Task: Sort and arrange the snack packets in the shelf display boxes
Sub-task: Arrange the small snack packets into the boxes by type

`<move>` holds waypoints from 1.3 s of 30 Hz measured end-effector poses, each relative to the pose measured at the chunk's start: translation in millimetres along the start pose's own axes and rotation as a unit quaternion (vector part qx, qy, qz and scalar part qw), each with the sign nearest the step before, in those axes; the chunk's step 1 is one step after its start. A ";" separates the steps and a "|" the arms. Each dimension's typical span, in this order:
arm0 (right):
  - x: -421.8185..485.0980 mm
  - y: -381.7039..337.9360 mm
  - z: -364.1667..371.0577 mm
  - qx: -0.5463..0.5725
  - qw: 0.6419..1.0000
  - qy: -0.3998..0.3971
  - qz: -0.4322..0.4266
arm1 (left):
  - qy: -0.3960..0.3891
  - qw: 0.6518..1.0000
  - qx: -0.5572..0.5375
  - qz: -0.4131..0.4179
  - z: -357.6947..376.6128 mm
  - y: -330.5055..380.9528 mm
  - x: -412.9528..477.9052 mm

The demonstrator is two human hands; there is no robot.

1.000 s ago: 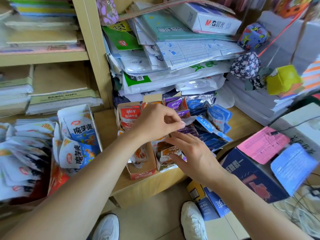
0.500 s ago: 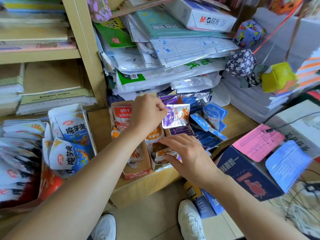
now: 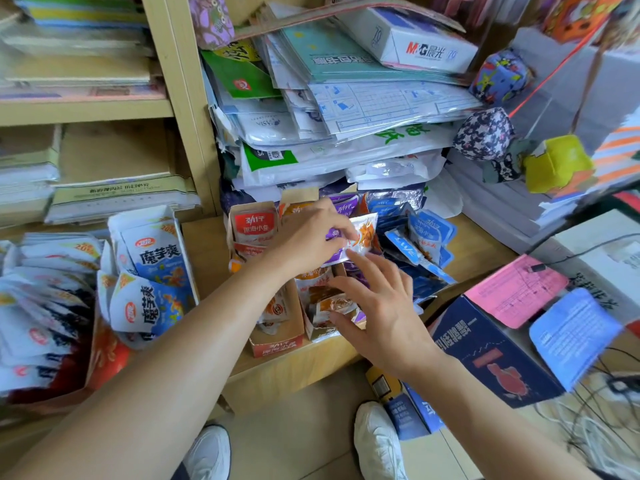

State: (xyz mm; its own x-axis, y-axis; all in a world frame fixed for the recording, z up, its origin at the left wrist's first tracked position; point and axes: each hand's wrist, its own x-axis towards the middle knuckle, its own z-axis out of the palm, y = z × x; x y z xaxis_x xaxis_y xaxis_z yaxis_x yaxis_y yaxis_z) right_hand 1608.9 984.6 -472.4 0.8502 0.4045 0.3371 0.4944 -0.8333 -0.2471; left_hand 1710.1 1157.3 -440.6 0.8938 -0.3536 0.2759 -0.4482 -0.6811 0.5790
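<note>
Purple-and-white snack packet [image 3: 364, 234] shows orange print, pinched by left hand [image 3: 304, 241].

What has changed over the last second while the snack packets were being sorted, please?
The left hand lifted a purple-and-white snack packet up and now pinches it; the right hand raised its fingers towards the packet's lower edge. The red display box and blue packets stayed put.
</note>
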 end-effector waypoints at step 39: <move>70.2 27.4 -22.8 0.007 0.974 -0.193 0.116 | -0.104 0.994 -0.020 -0.022 -42.2 4.3 -80.7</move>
State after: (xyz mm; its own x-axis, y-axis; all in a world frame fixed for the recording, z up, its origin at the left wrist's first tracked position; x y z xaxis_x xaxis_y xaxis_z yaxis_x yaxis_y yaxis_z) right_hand 1678.1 981.5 -434.9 0.9427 0.3200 -0.0949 0.2814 -0.9149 -0.2893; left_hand 1636.8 1210.0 -428.0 0.8876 -0.4524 0.0867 -0.4042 -0.6748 0.6175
